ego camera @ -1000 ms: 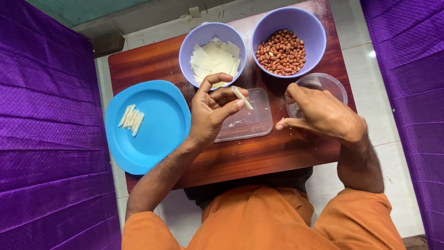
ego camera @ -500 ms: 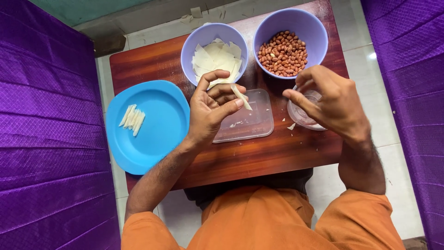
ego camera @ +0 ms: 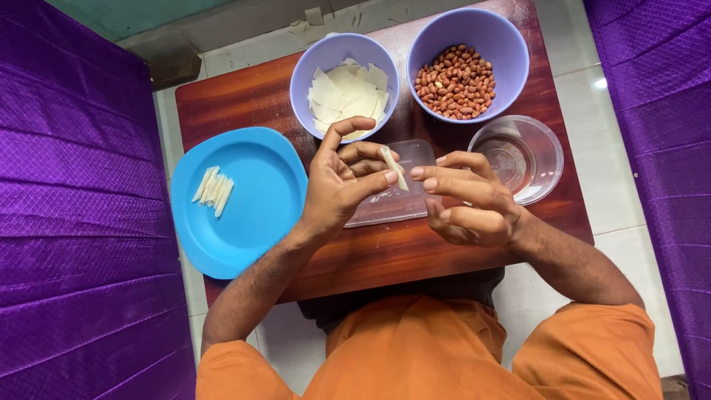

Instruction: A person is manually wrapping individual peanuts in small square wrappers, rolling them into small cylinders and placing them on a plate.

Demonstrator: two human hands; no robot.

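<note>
Left hand pinched a thin rolled pastry strip between thumb and fingers, above the clear rectangular tray at table centre. Right hand sat just beside it, fingers loosely curled, index tip near the strip; can't tell if touching. Judgement: a tight, even roll needs both thumbs near the strip's end. Finished rolls lay on the blue plate. Lilac bowls held cut pastry sheets and peanuts. Clear round bowl at right. No packages or labels visible.

both hands raised, fingertips together
</note>
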